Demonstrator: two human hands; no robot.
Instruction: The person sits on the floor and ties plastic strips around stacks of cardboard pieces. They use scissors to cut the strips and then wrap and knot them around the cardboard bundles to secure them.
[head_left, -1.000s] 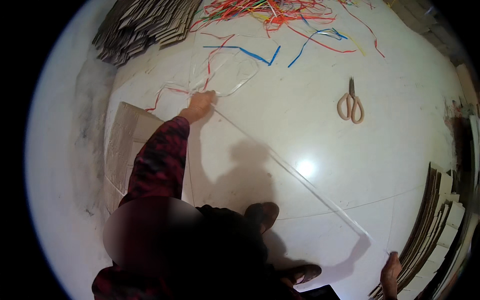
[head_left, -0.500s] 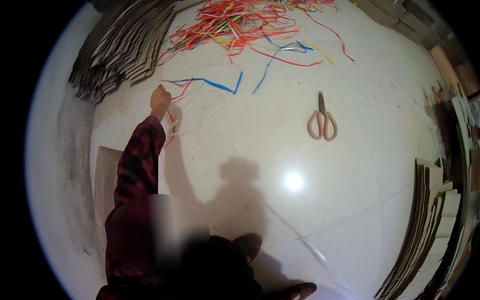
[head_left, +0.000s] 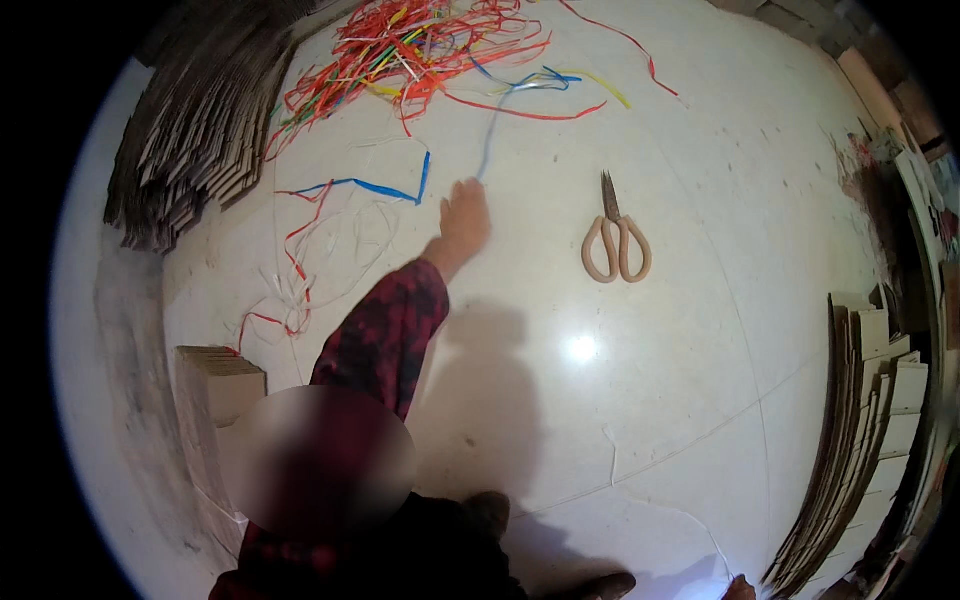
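Upper middle of frame: left hand (head_left: 465,215) now stretched farther up the floor (head_left: 700,400) than a moment ago, fingers pinching pale blue strap (head_left: 492,135) trailing from tangled strap pile (head_left: 420,45). Right of it, scissors (head_left: 616,245), tan-handled. Glossy floor; ribbed cardboard (head_left: 190,130) upper left. Right hand barely visible, bottom edge; fingers unreadable.

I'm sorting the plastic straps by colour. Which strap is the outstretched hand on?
The pale blue strap running from the left hand up into the tangled pile; the darker blue strap lies apart, left.
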